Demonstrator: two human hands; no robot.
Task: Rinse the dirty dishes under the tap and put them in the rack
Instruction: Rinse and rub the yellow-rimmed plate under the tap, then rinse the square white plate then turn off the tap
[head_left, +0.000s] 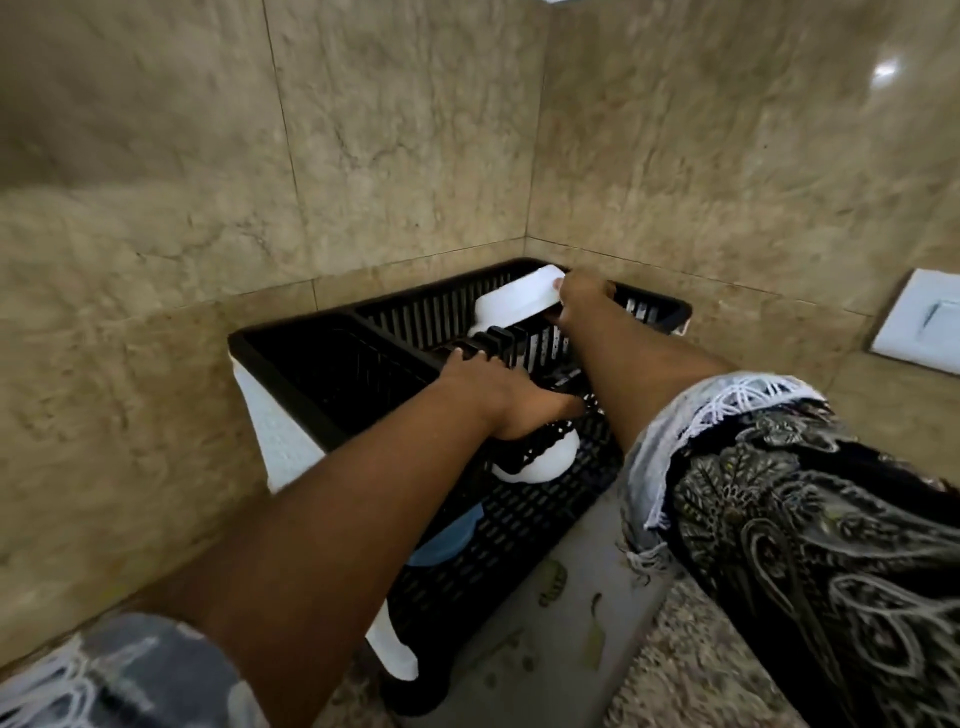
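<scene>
**Both hands in the rack, right one on the white bowl**

My right hand (582, 299) is stretched out to the far end of the black dish rack (291, 364), which sits in the corner where the two tiled walls meet. My fingers are curled over the near rim of a white bowl (511, 301), and one fingertip (558, 284) shows pressed on its edge, so I have the bowl pinched by its rim. The bowl is tilted on its side, leaning among the upright slats at the back of the rack, with its body lying to the left of my fingers and its lower edge down between the dividers.

My left hand (498, 395) is nearer to me, over the middle of the rack. Its fingertips reach the top of the black dividers (493, 340) and lie close together there; I cannot tell whether they grip the dividers or only rest on them. Just under that wrist, a second white dish (545, 462) shows through the slotted side of the rack. Lower down, something pale blue (452, 540) sits inside the rack, half hidden by my left forearm.

A white wall switch (924, 322) is on the right-hand wall, well apart from the rack.
</scene>
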